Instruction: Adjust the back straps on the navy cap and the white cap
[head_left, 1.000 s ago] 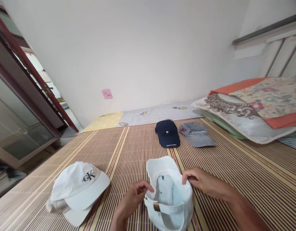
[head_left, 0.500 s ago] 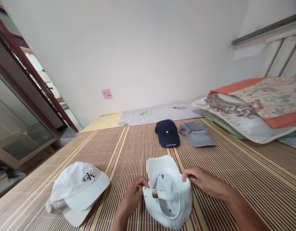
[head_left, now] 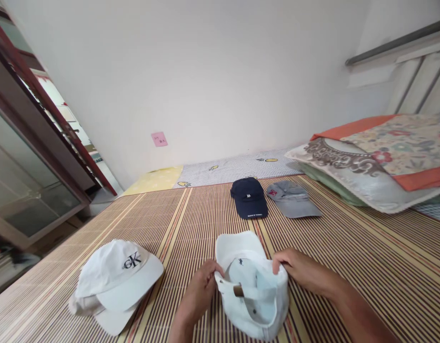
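Observation:
A pale white cap (head_left: pixel 241 247) lies upside down on the striped mat (head_left: pixel 191 224), its brim pointing away and its inside and back strap showing. My left hand (head_left: pixel 202 288) pinches the cap's left edge near the brass buckle. On the opposite side, my right hand (head_left: pixel 298 269) grips the right rim between thumb and fingers. To the left, a white cap with black letters (head_left: pixel 116 274) rests on top of a beige one (head_left: pixel 115 321). Farther back sit a navy cap (head_left: pixel 247 196) and a grey cap (head_left: pixel 295 197) side by side.
Pillows with a floral, orange-edged cover (head_left: pixel 395 157) are piled at the right. Behind the mat runs a checked sheet (head_left: pixel 234 162) along the white wall, which bears a pink note (head_left: pixel 159 139). A glass-fronted cabinet (head_left: pixel 30 186) stands at the left.
The pale cap's back edge and strap have shifted slightly right and turned a little. My left hand has moved slightly right, with its fingers now over the cap's edge.

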{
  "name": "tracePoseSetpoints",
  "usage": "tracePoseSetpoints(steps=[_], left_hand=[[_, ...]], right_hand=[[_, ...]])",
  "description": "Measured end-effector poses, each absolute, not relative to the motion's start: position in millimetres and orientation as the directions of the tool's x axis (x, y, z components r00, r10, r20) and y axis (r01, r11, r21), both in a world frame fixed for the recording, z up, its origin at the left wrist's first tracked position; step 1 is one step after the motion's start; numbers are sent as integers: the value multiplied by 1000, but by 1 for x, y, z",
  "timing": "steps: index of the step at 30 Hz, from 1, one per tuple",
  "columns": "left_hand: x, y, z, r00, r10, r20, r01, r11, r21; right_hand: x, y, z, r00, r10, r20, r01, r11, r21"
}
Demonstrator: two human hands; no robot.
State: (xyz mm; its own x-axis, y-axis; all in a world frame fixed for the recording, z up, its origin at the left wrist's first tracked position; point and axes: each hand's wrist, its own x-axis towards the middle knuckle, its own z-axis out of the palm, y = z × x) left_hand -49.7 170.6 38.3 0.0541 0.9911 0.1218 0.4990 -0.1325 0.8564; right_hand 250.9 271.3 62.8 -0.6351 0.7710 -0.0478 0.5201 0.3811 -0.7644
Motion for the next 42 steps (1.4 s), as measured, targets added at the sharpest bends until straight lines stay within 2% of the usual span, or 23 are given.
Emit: tracePoseSetpoints(steps=[11,19,33,38,42], left_hand=[[-52,174,31,-61,988,141,644,-69,762],[-54,171,33,-64,989,132,562,-74,824],[-69,177,19,-14,983,184,471,-156,868],[-61,173,29,-49,982,180,474,-136,870],[-58,172,31,-5,982,190,458,-167,873]], right_hand=[[251,272,59,-633,774,-13,513,406,-756],[255,274,65,-673,738,46,420,433,-798],[248,277,63,-596,793,125,334,386,-860],[247,279,62,-555,819,146,343,385,-857],[246,281,61,-546,819,177,349,415,-840]])
